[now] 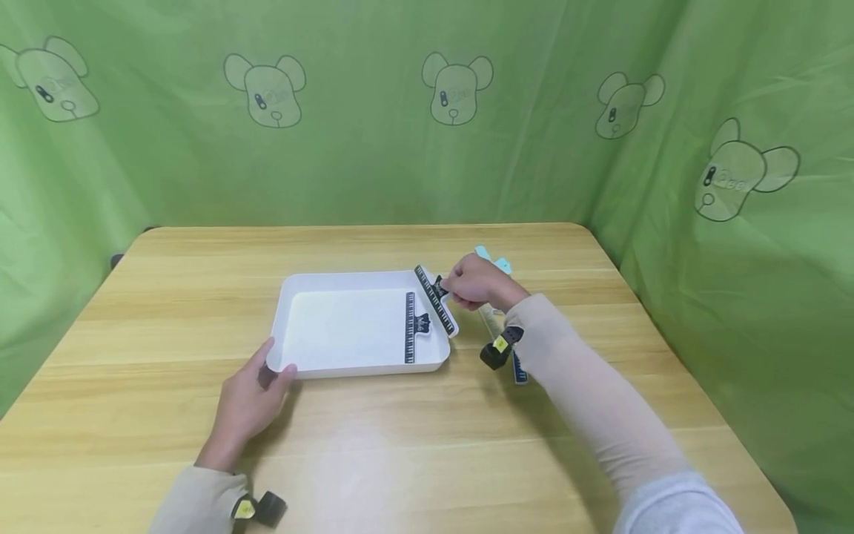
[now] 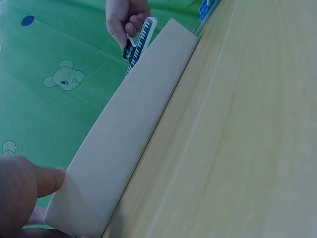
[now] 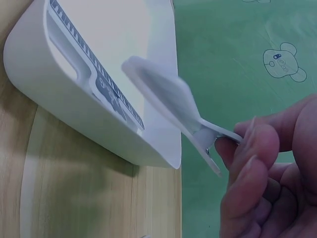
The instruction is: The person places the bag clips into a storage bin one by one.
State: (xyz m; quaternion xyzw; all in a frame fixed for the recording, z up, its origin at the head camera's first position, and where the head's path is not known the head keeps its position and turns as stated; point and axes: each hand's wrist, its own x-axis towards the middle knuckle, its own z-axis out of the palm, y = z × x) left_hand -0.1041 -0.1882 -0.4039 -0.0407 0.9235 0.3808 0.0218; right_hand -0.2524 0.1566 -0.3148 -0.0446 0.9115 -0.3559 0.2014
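A shallow white tray [image 1: 347,326] lies on the table, its near left corner gripped by my left hand [image 1: 250,400] between thumb and fingers. My right hand [image 1: 483,282] pinches the handle of a black-and-white clip [image 1: 436,300] with a piano-key pattern. That clip is tilted over the tray's right wall; the right wrist view shows its white underside [image 3: 163,94] raised above the rim. Inside the tray, near the right end, lies a matching piano-key clip [image 1: 410,326]. In the left wrist view the tray's outer wall [image 2: 124,124] hides most of the held clip.
Right of the tray, partly under my right forearm, lie more clips: a light blue one [image 1: 503,265] at the back and a dark blue piano-key one [image 1: 520,369] nearer me. Green curtains [image 1: 373,170] with mouse-head drawings stand around the wooden table [image 1: 400,460].
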